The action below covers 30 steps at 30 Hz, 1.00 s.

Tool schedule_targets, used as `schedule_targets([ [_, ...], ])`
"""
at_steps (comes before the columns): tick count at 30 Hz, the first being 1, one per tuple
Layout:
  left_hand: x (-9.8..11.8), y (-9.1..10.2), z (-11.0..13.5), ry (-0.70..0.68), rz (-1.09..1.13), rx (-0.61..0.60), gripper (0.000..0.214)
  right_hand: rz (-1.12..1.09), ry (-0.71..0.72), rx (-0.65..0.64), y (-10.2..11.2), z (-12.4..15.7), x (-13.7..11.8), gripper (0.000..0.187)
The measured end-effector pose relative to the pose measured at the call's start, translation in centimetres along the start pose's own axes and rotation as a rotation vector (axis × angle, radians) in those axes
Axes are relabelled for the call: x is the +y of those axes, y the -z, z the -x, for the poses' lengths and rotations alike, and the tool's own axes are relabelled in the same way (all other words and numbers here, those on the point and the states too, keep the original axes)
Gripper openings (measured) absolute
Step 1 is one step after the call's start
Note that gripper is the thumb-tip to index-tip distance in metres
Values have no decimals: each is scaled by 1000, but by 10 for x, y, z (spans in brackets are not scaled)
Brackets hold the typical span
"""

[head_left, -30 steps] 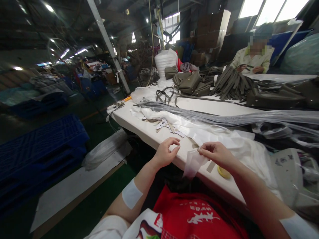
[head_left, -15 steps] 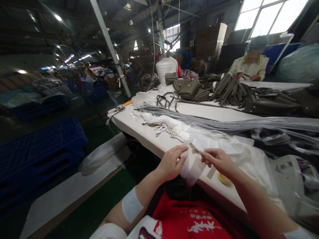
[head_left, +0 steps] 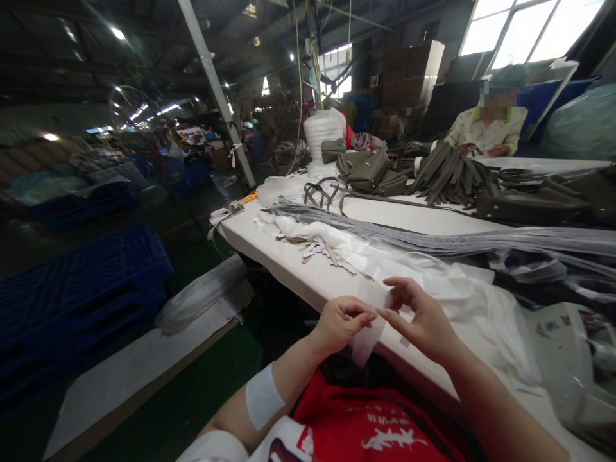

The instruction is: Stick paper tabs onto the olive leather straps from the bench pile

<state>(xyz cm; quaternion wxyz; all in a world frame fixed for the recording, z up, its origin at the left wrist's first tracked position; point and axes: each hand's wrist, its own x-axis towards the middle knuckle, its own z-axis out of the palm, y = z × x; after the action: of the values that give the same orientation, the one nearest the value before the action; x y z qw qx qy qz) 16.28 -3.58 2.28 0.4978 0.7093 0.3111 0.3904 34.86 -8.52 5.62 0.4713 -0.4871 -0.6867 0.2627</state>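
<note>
Your left hand (head_left: 342, 322) and right hand (head_left: 423, 319) each pinch the thin white translucent paper strip (head_left: 366, 340), fingertips closed on it, just over the near edge of the long white worktable (head_left: 298, 269).

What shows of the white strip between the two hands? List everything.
The white strip is thin, pale and slightly see-through, like plastic film or backing paper. Both hands pinch its upper part: left hand on one side, right hand on the other. Its lower end hangs limp past the table edge, above the red garment.
</note>
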Motion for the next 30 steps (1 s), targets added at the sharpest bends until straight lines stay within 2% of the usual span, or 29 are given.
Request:
schedule_targets([
  [2, -2, 3, 0, -17, 8, 35, 26, -52, -72, 58, -3, 4, 9, 43],
  [6, 1, 8, 1, -44, -23, 0, 24, 9, -133, 64, -8, 10, 19, 23],
  [9, 6, 9, 3, -92, -164, -61, 23, 28, -80, 52, -10, 11, 16, 22],
  [13, 10, 8, 4, -206, -393, -79, 26, 59, -4, 34, -14, 11, 7, 26],
  [17, 11, 7, 5, -267, -433, -88, 25, 74, 50, 30, -19, 10, 3, 27],
  [22, 8, 9, 8, -218, -477, -102, 19, 93, 42, 11, -21, 9, -1, 30],
  [25, 6, 10, 9, -184, -494, -137, 20, 137, 14, -43, -21, 10, -7, 14],
  [27, 4, 10, 10, -184, -500, -138, 19, 163, -3, -54, -21, 10, -10, 9],
  [30, 2, 10, 10, -183, -498, -129, 21, 174, -5, -68, -22, 11, -11, 18],
])
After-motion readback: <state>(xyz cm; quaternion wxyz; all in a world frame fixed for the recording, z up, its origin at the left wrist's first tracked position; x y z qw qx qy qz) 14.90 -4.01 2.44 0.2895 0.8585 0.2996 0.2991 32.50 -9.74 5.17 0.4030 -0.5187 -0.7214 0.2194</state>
